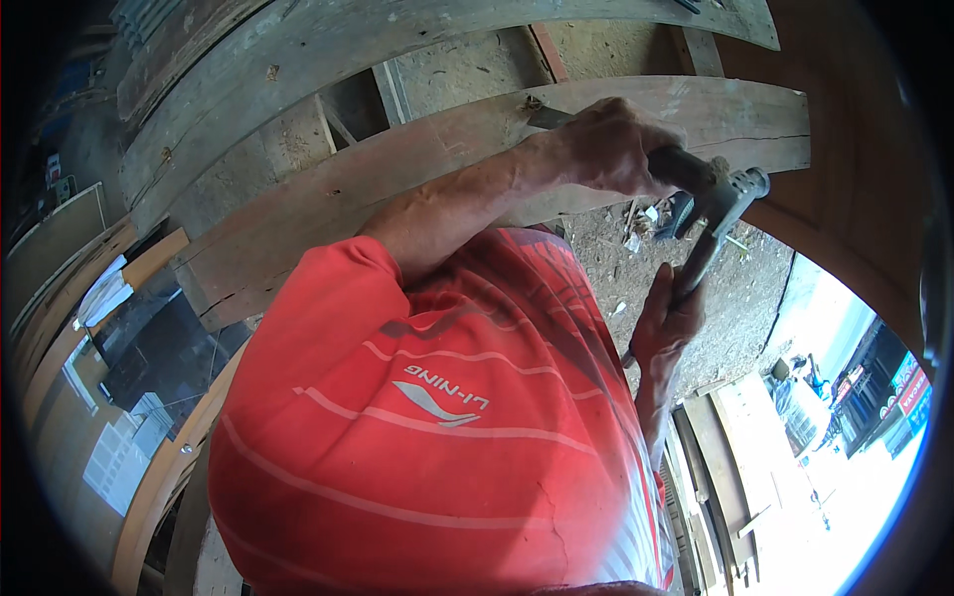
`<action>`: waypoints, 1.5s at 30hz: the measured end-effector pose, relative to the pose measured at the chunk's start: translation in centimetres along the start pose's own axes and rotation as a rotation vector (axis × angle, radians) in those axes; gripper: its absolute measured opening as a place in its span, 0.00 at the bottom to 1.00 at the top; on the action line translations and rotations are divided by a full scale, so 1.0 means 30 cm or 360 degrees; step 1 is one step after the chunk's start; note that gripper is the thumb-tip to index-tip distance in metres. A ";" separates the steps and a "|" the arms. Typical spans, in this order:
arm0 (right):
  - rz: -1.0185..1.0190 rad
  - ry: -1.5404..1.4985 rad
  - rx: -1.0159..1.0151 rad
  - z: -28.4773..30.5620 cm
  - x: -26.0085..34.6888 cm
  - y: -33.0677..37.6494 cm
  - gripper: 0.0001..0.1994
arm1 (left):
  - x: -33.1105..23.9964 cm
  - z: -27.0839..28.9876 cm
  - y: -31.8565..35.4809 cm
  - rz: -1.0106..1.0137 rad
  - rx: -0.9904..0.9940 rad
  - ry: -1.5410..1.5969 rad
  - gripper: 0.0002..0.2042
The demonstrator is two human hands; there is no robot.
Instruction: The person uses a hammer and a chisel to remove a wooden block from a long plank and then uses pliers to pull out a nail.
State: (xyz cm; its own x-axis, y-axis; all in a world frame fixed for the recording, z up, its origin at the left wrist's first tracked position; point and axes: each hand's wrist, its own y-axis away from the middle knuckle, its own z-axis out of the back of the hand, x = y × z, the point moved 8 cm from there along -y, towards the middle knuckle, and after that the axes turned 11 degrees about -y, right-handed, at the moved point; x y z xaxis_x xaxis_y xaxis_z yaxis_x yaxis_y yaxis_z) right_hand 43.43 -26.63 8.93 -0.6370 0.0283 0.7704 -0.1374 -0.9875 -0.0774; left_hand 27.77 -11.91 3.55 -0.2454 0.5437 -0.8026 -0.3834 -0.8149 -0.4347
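My left hand (614,147) is closed around a chisel (682,169) with a dark, thick handle and a frayed butt end. Its flat metal blade points left, and the tip meets a long wooden plank (427,149) beside a small torn patch of wood. My right hand (670,323) grips the shaft of a hammer (704,260), held lower and to the right. The hammer's metal head is up against the chisel's butt, or very close to it; I cannot tell whether they touch.
A second, wider plank (328,50) lies beyond the first, with crosspieces (390,91) between them. A brown wooden panel (845,129) rises at the right. Debris litters the dirt ground (616,268). Stacked boards (735,457) lie lower right, and a glass-topped surface (159,348) stands left.
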 end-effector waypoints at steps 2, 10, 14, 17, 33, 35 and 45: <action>-0.0304 -0.0215 0.0084 0.051 -0.053 0.006 0.06 | 0.010 0.009 -0.009 -0.0001 -0.0076 0.0009 0.12; 0.0348 -0.0637 -0.1425 0.427 0.298 -0.086 0.22 | -0.007 0.026 -0.008 -0.0053 -0.0056 0.0088 0.12; -0.0305 0.0125 0.0057 0.010 -0.020 0.017 0.05 | 0.006 0.012 0.003 0.0002 -0.0017 0.0050 0.12; -0.0480 -0.0413 -0.0040 0.007 -0.079 0.018 0.06 | 0.018 0.013 -0.011 0.0006 0.0004 -0.0014 0.13; -0.0528 -0.0529 -0.0090 0.001 -0.173 0.089 0.10 | 0.010 -0.012 0.000 -0.0039 0.0087 -0.0006 0.12; -0.0504 -0.0620 -0.0135 0.000 -0.172 0.087 0.11 | 0.008 -0.047 0.004 -0.0005 0.0206 -0.0017 0.12; -0.0788 -0.0823 -0.0161 -0.055 -0.241 0.144 0.19 | 0.062 -0.282 0.065 -0.0031 0.0787 -0.0696 0.13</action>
State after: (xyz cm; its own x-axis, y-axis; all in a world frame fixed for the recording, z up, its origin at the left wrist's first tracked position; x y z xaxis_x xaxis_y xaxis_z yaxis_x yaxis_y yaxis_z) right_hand 46.19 -30.84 1.99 -0.0447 0.3669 0.9292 -0.4027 -0.8578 0.3194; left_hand 34.09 -14.19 -2.24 -0.5331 0.6739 -0.5115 -0.7297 -0.6722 -0.1251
